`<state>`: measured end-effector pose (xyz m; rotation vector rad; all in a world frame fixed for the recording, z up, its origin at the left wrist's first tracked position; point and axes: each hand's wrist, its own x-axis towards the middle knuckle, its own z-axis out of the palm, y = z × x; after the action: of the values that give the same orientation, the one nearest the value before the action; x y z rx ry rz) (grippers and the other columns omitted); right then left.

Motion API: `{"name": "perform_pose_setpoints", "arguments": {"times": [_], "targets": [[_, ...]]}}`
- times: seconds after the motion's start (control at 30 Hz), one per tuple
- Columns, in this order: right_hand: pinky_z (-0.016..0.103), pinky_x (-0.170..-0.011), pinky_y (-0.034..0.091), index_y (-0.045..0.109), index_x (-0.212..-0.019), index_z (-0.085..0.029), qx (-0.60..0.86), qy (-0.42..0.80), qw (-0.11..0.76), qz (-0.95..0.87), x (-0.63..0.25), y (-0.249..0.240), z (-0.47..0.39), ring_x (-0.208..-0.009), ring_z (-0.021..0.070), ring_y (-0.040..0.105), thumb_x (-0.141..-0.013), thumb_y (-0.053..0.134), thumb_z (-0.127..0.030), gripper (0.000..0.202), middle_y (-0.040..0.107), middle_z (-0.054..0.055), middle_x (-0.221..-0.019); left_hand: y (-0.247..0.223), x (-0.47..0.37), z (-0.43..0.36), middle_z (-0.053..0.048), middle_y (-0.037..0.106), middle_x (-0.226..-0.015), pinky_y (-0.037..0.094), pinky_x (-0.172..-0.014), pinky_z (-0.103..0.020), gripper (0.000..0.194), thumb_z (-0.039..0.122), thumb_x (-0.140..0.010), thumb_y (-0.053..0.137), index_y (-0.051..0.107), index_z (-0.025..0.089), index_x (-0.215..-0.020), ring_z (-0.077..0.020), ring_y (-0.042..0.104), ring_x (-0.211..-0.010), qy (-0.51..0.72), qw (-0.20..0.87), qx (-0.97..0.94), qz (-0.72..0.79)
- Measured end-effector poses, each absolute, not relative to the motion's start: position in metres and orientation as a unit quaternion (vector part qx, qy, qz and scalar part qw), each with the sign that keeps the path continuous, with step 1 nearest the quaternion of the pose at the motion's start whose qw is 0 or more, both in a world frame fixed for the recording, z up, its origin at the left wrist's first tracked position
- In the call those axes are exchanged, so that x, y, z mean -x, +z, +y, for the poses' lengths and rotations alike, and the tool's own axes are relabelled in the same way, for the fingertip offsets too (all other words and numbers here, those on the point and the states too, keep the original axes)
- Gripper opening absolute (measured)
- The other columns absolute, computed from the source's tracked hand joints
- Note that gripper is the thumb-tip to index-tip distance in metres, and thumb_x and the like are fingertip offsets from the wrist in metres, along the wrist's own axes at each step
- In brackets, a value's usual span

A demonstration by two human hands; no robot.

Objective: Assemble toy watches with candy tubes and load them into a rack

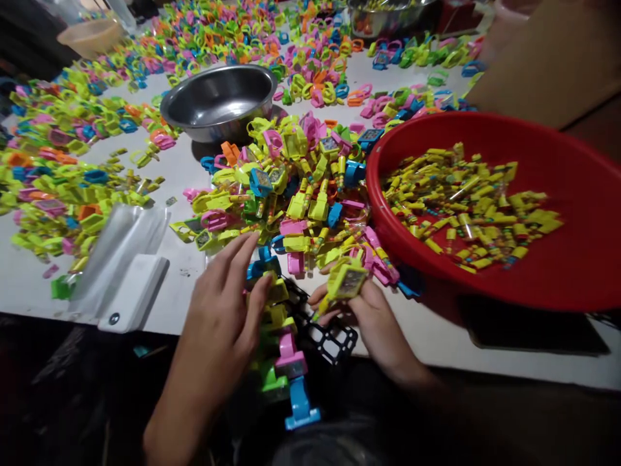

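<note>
A yellow toy watch (347, 281) with a greyish face sits in my right hand (376, 317), its fingers closed around it. My left hand (226, 304) rests at the near edge of the toy pile, fingers bent over blue and yellow pieces; whether it grips one is hidden. Between the hands, a black lattice frame (332, 340) lies at the table edge. Beside it, a line of toy watches, with a pink one (290, 356) and a blue one (301, 404), runs down toward my lap. The heap of colourful toy watches (295, 207) lies just beyond both hands.
At right, a red basin (582, 259) holds small yellow tubes (466, 194). A metal bowl (218, 103) stands behind the heap. Clear plastic bags (121, 252) and a white device (133, 294) lie at left. More toys (53, 142) cover the table's far and left parts.
</note>
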<state>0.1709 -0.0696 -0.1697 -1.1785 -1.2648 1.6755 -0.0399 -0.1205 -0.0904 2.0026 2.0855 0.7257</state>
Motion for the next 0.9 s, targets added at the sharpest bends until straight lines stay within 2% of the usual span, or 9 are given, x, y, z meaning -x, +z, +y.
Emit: {"name": "perform_pose_setpoints", "arguments": {"times": [0.1, 0.13, 0.2, 0.3, 0.47, 0.6, 0.73, 0.9], "targets": [[0.037, -0.088, 0.063, 0.067, -0.118, -0.022, 0.425, 0.696, 0.346, -0.463, -0.16, -0.175, -0.071, -0.099, 0.0224, 0.075, -0.099, 0.054, -0.031, 0.025, 0.077, 0.008, -0.114, -0.102, 0.042, -0.097, -0.003, 0.05, -0.163, 0.043, -0.12, -0.045, 0.051, 0.045, -0.113, 0.039, 0.041, 0.027, -0.16, -0.0244, 0.051, -0.147, 0.184, 0.127, -0.696, 0.682], [0.038, -0.098, 0.06, 0.068, -0.117, -0.022, 0.421, 0.7, 0.35, -0.458, -0.157, -0.176, -0.07, -0.108, 0.0227, 0.074, -0.098, 0.06, -0.035, 0.024, 0.076, 0.007, -0.118, -0.103, 0.043, -0.097, -0.001, 0.053, -0.161, 0.046, -0.117, -0.044, 0.049, 0.045, -0.113, 0.039, 0.043, 0.029, -0.159, -0.0238, 0.053, -0.145, 0.175, 0.137, -0.697, 0.682], [0.037, -0.108, 0.054, 0.069, -0.114, -0.023, 0.42, 0.698, 0.359, -0.456, -0.152, -0.181, -0.068, -0.117, 0.0227, 0.07, -0.094, 0.07, -0.04, 0.026, 0.074, 0.006, -0.121, -0.103, 0.043, -0.103, 0.001, 0.056, -0.158, 0.048, -0.113, -0.04, 0.045, 0.043, -0.113, 0.04, 0.047, 0.031, -0.155, -0.0214, 0.057, -0.141, 0.172, 0.143, -0.699, 0.679], [0.034, -0.103, 0.054, 0.07, -0.106, -0.023, 0.427, 0.687, 0.358, -0.466, -0.144, -0.188, -0.065, -0.109, 0.022, 0.071, -0.09, 0.077, -0.04, 0.024, 0.075, 0.005, -0.111, -0.099, 0.04, -0.116, 0.001, 0.056, -0.157, 0.049, -0.109, -0.035, 0.044, 0.038, -0.112, 0.041, 0.045, 0.03, -0.155, -0.0193, 0.059, -0.139, 0.166, 0.133, -0.716, 0.665], [0.032, -0.079, 0.059, 0.074, -0.1, -0.02, 0.435, 0.681, 0.303, -0.505, -0.141, -0.194, -0.059, -0.085, 0.021, 0.073, -0.087, 0.078, -0.03, 0.016, 0.077, 0.004, -0.095, -0.1, 0.035, -0.121, -0.001, 0.059, -0.154, 0.052, -0.103, -0.037, 0.043, 0.033, -0.111, 0.042, 0.045, 0.029, -0.154, -0.021, 0.064, -0.13, 0.149, 0.129, -0.733, 0.652], [0.03, -0.08, 0.057, 0.078, -0.097, -0.02, 0.435, 0.65, 0.274, -0.56, -0.15, -0.195, -0.055, -0.087, 0.021, 0.073, -0.084, 0.075, -0.015, 0.014, 0.077, 0.004, -0.092, -0.103, 0.035, -0.12, -0.004, 0.062, -0.151, 0.055, -0.098, -0.04, 0.043, 0.031, -0.109, 0.044, 0.047, 0.027, -0.152, -0.0234, 0.068, -0.123, 0.156, 0.116, -0.737, 0.647], [0.029, -0.077, 0.057, 0.075, -0.1, -0.019, 0.438, 0.63, 0.252, -0.589, -0.155, -0.2, -0.056, -0.085, 0.021, 0.074, -0.085, 0.072, -0.015, 0.016, 0.078, 0.005, -0.094, -0.106, 0.034, -0.12, -0.007, 0.066, -0.145, 0.057, -0.093, -0.042, 0.041, 0.028, -0.108, 0.045, 0.051, 0.022, -0.148, -0.0256, 0.07, -0.119, 0.166, 0.088, -0.742, 0.643], [0.029, -0.076, 0.055, 0.069, -0.097, -0.021, 0.43, 0.59, 0.213, -0.649, -0.157, -0.195, -0.057, -0.086, 0.0203, 0.072, -0.087, 0.068, -0.017, 0.01, 0.076, 0.003, -0.094, -0.105, 0.035, -0.119, -0.007, 0.067, -0.146, 0.057, -0.098, -0.04, 0.043, 0.028, -0.108, 0.046, 0.051, 0.018, -0.149, -0.0247, 0.069, -0.123, 0.166, 0.076, -0.746, 0.64]]}}
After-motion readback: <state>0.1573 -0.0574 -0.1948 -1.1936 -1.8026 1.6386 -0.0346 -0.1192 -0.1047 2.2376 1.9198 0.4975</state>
